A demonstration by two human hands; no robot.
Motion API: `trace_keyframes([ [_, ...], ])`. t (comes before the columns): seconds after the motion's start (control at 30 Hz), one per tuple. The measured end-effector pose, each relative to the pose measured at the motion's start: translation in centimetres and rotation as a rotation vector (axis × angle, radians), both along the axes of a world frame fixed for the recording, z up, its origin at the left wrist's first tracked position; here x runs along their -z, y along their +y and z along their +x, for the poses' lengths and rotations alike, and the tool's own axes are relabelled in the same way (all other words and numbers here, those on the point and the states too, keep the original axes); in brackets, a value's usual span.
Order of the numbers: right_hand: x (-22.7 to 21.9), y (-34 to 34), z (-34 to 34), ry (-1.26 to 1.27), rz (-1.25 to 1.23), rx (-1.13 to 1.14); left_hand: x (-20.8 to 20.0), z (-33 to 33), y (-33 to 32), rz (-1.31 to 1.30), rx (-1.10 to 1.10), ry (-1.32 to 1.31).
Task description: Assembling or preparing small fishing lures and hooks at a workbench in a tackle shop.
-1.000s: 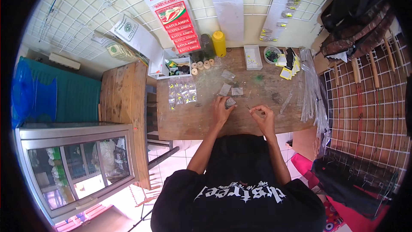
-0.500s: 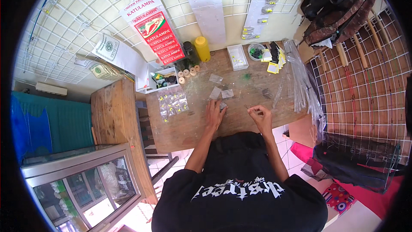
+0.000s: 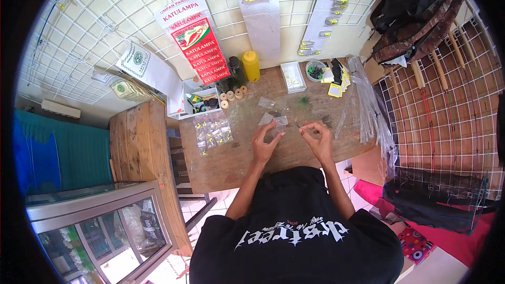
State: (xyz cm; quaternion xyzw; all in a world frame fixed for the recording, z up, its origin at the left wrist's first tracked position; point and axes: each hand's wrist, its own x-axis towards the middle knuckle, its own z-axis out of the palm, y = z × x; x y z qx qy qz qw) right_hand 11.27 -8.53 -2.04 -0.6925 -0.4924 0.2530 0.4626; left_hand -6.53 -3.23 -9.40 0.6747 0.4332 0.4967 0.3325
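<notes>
Above the wooden table [image 3: 236,171], my left hand [image 3: 264,144] pinches a small clear plastic bag [image 3: 278,129] between thumb and fingertips. The bag's outline partly blends with another clear bag [image 3: 282,120] on the wood just beyond. My right hand [image 3: 320,139] faces it from the right, thumb and forefinger closed on a small thin dark piece [image 3: 298,124] too small to name. Farther off lies one more clear bag [image 3: 266,102]. Left of my hands, several filled bags [image 3: 213,132] with yellow bits lie in rows.
A white divided box [image 3: 181,108], wooden spools [image 3: 230,95] and a yellow bottle [image 3: 251,67] stand at the back left. At the back right are a white tray [image 3: 292,78], a round tub [image 3: 315,71] and yellow cards [image 3: 336,89]. Long plastic sleeves [image 3: 368,105] line the right edge.
My left hand has lifted from the table with a small clear bag in its fingertips. My right hand has shifted slightly left, bringing its dark piece closer to the bag.
</notes>
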Motion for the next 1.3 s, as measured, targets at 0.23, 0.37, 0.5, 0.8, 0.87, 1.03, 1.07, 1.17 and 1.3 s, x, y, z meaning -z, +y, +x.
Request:
trace_keyframes([
  [0.23, -4.4, 0.8, -0.2, -0.170, 0.071, -0.180, -4.0, 0.1, -0.2, 0.135, -0.049, -0.050],
  [0.37, -7.0, 1.5, 0.4, -0.356, 0.052, -0.347, -5.4, -0.1, -0.1, 0.278, -0.014, 0.044],
  [0.5, -8.2, 2.2, 0.9, -0.459, 0.004, -0.460, -6.3, 0.1, 0.0, 0.391, 0.044, 0.108],
  [0.8, -8.3, 3.7, 1.1, -0.234, 0.123, -0.344, -6.5, 1.2, -0.5, 0.227, -0.008, -0.042],
  [0.87, -8.0, 3.6, 0.5, 0.573, -0.044, -0.286, -6.0, 1.5, -0.9, 0.100, 0.013, -0.122],
  [1.03, -5.5, 3.0, 0.4, 0.907, -0.078, -0.323, -7.3, 1.9, -1.1, -0.190, 0.127, -0.382],
  [1.07, -5.2, 2.9, 0.4, 1.005, -0.107, -0.338, -7.4, 1.9, -1.0, -0.235, 0.171, -0.439],
  [1.17, -4.7, 2.8, 0.3, 1.046, -0.120, -0.354, -7.8, 1.9, -0.9, -0.277, 0.236, -0.512],
  [1.3, -4.9, 2.5, -0.1, 1.078, -0.128, -0.371, -8.3, 1.9, -0.8, -0.292, 0.287, -0.535],
])
